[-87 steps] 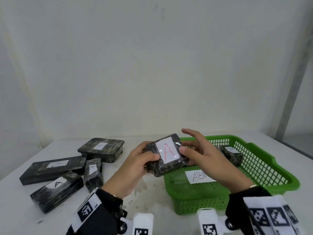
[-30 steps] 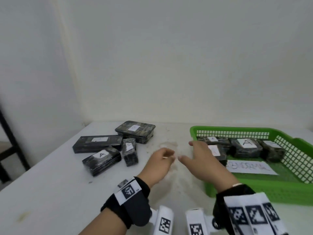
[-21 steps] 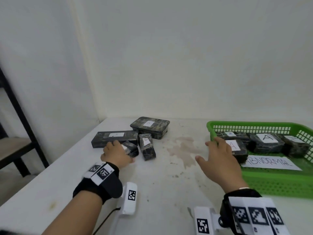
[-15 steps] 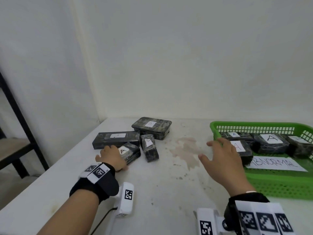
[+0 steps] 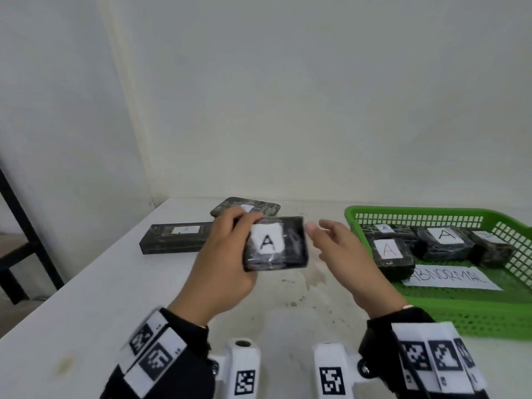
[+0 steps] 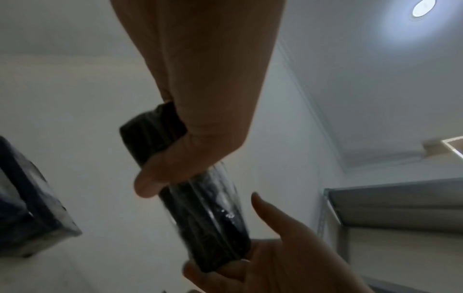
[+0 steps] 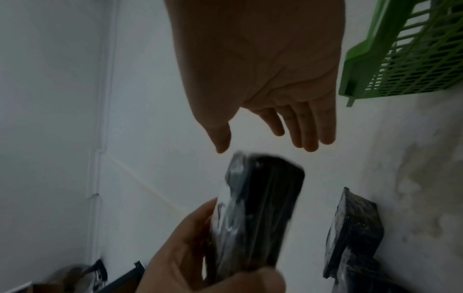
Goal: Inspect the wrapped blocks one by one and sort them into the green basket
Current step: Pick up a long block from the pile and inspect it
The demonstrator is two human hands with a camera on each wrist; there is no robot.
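Observation:
My left hand [image 5: 239,240] grips a dark wrapped block [image 5: 275,244] by its left end and holds it above the table, white "A" label facing me. My right hand [image 5: 322,240] is open with its fingers spread, just beside the block's right end. In the right wrist view a small gap shows between the right hand [image 7: 265,142] and the block [image 7: 260,208]. The left wrist view shows the thumb across the block [image 6: 205,214]. The green basket [image 5: 431,214] stands at the right and holds several wrapped blocks and a paper reading "ABNORMAL" [image 5: 449,277].
A long wrapped block [image 5: 175,237] and a flat wider one [image 5: 259,207] lie on the white table [image 5: 86,312] behind my left hand. A black shelf frame [image 5: 17,226] stands past the table's left edge. A stain [image 5: 302,283] marks the middle.
My left hand took the "A" block from the pile at the left and raised it toward the middle. My right hand left the basket's edge and came over to the block.

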